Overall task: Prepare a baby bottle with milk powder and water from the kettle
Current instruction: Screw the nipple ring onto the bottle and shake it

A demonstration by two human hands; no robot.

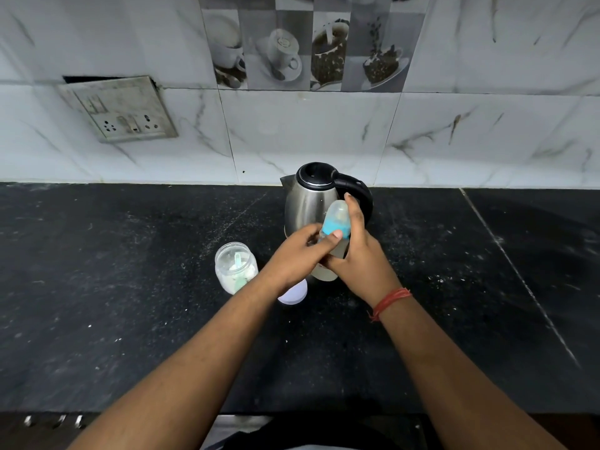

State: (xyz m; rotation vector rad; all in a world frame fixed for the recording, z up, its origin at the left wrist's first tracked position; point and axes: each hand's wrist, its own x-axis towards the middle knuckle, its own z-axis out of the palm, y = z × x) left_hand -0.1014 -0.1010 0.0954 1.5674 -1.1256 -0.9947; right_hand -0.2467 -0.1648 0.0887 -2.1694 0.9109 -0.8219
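Head view shows both hands closed on the bottle (334,235), which is held just in front of the kettle (311,199), low over the dark worktop (130,287). The right hand (357,254) wraps the bottle's body from behind and below; the left hand (302,251) pinches the blue collar under the clear cap, thumb on its front. The bottle's lower part looks pale and cloudy, so powder and water are probably already in, though the hands hide most of it. The step in hand looks like screwing the collar tight, or readying to shake.

To do it well, the right hand should keep the body upright and still while the left turns the collar squarely, so the thread does not cross and leak. A firm seat matters before any shaking.

Left of the kettle and nearer the person stands the open powder jar (236,267) with a scoop inside; its lid (293,293) lies beside it, part hidden by the left wrist.
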